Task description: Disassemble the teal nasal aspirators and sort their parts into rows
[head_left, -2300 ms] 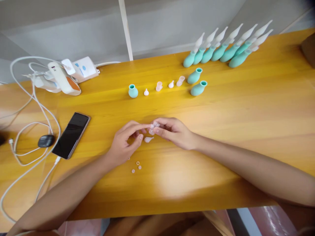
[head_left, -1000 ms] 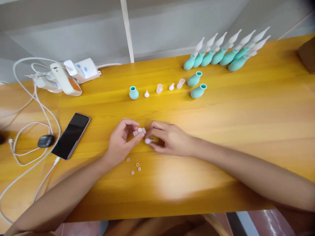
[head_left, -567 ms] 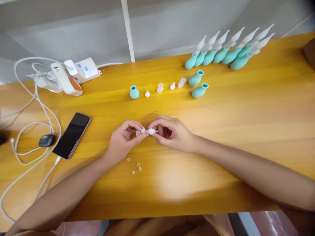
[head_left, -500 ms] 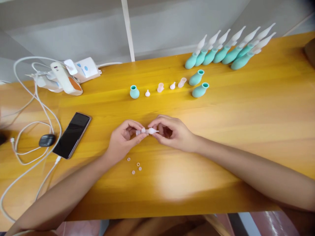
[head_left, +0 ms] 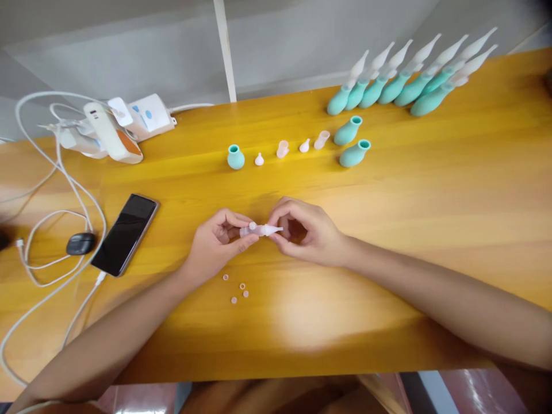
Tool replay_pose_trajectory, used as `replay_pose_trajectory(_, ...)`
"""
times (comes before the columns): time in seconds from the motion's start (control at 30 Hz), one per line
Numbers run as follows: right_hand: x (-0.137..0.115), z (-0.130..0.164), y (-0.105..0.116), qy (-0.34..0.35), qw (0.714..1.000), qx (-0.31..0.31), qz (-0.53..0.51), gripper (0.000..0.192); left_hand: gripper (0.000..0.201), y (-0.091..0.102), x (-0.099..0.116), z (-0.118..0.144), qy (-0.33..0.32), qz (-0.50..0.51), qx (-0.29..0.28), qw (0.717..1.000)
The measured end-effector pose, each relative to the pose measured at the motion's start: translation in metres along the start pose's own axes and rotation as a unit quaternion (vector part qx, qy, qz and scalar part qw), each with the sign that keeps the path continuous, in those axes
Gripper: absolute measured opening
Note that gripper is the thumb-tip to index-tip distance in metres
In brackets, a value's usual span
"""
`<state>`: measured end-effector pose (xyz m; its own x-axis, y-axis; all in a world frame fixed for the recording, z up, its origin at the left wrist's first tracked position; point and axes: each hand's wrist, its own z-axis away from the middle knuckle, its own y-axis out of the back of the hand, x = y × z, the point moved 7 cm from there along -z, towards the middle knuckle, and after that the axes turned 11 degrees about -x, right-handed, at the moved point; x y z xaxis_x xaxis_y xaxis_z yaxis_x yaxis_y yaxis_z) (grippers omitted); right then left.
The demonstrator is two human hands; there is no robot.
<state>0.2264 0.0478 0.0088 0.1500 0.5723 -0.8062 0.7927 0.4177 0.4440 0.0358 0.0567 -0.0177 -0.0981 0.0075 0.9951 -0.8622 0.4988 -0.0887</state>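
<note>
My left hand [head_left: 215,237] is closed, pinching a translucent plastic tube piece [head_left: 250,231] with a small round knob on its side. A white pointed nozzle tip [head_left: 272,229] is at the tube's right end, in line with it. My right hand [head_left: 306,231] curls around that tip, thumb and forefinger on either side of it. Several tiny ring-shaped parts [head_left: 242,286] lie on the table below my left hand. Beyond my hands stand a teal bulb [head_left: 236,157], small white tips [head_left: 259,159] and translucent tube pieces [head_left: 282,149].
Two more open teal bulbs [head_left: 354,153] stand at the back right. Behind them is a row of several teal bulbs fitted with white nozzles [head_left: 414,86]. To the left lie a phone [head_left: 125,234], a black earbud case [head_left: 81,244], white cables and chargers [head_left: 112,133] on the wooden table [head_left: 388,322].
The nozzle tip now lines up straighter with the tube piece. My right hand has shifted slightly right, and the camera view has moved a little.
</note>
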Motion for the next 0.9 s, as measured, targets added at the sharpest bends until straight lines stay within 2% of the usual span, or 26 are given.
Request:
replay_pose_trajectory(0.2,-0.006,0.0,0.001,0.03,0.999,0.0,0.042,0.02,0.025,-0.001,0.0,0.001,0.004,0.008,-0.007,1.0)
replay_pose_trajectory(0.47,-0.01,0.003,-0.001,0.047,0.997,-0.005,0.059,0.014,0.027,-0.002,0.002,0.002,0.007,-0.014,-0.011,1.0)
replay_pose_trajectory(0.9,-0.01,0.004,-0.002,0.033,0.998,-0.027,0.043,0.013,0.028,-0.003,0.001,0.003,0.014,-0.028,-0.012,0.999)
